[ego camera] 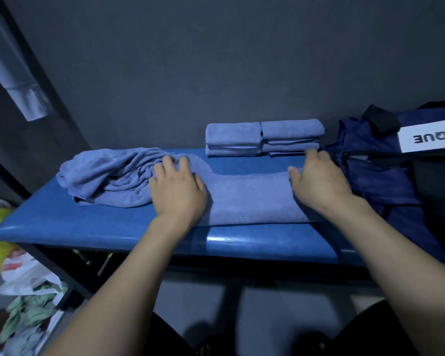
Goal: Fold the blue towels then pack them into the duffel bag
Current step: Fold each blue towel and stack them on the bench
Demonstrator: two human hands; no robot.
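A partly folded blue towel (pixel 249 199) lies flat across the front of the blue padded bench (pixel 88 227). My left hand (pixel 177 191) presses palm-down on its left end, fingers spread. My right hand (pixel 319 181) rests palm-down on its right end, fingers apart. A crumpled heap of blue towels (pixel 108 176) lies to the left, touching the flat towel. Two stacks of folded blue towels (pixel 263 137) stand side by side against the back wall. The dark navy duffel bag (pixel 385 176) sits on the bench's right end, with a white label band.
A dark grey wall (pixel 216 60) runs right behind the bench. Plastic bags and cloths (pixel 23 291) lie on the floor at lower left. A pale tube-like fixture (pixel 18 86) hangs at upper left. The bench's front edge faces me.
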